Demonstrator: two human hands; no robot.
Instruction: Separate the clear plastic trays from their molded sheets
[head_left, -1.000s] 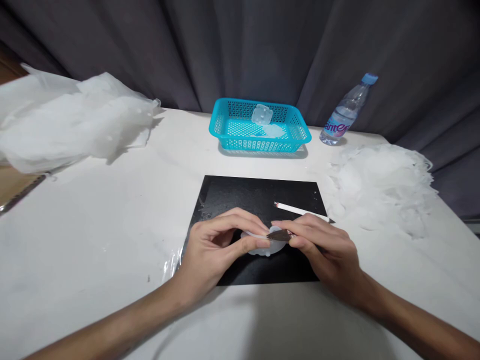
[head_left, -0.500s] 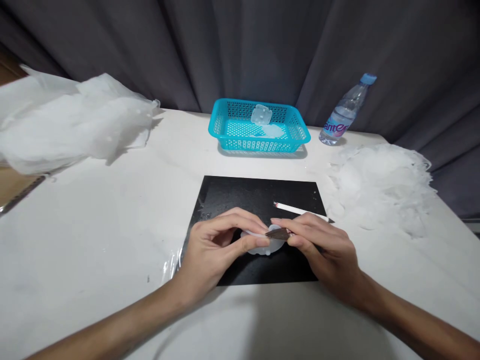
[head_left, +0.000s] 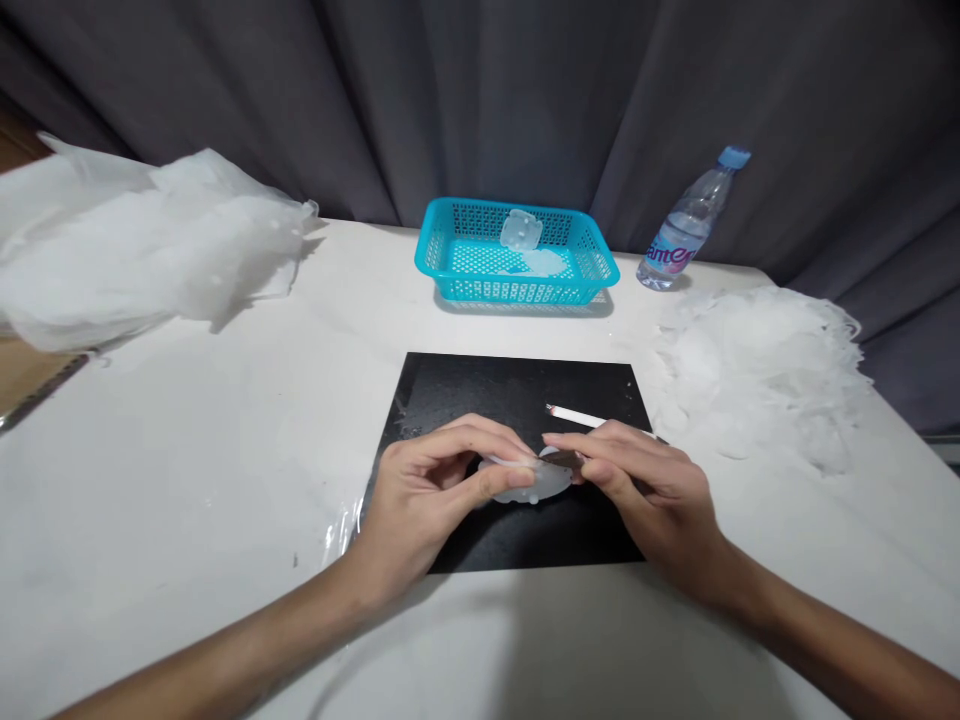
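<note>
Left hand (head_left: pixel 431 490): thumb and fingers pinch a translucent piece (head_left: pixel 550 484) over the mat's middle, covering part of it.
Right hand (head_left: pixel 649 490): pinches a dark blade (head_left: pixel 557 458) at the piece's upper edge; its handle is hidden.
Mat (head_left: pixel 472 385): black, on a white table (head_left: pixel 225 440); white pen (head_left: pixel 576 416) toward 1 o'clock, one end hidden.
Around mat: blue basket (head_left: pixel 517 291) at 12, bottle (head_left: pixel 694 215) at 1, whitish pile (head_left: pixel 757 370) near 3, plastic bag (head_left: pixel 157 240) at 10, cut off.
Room: dark curtain (head_left: pixel 480 100) behind.
Writing: bottle label (head_left: pixel 670 254), "ante" legible.
</note>
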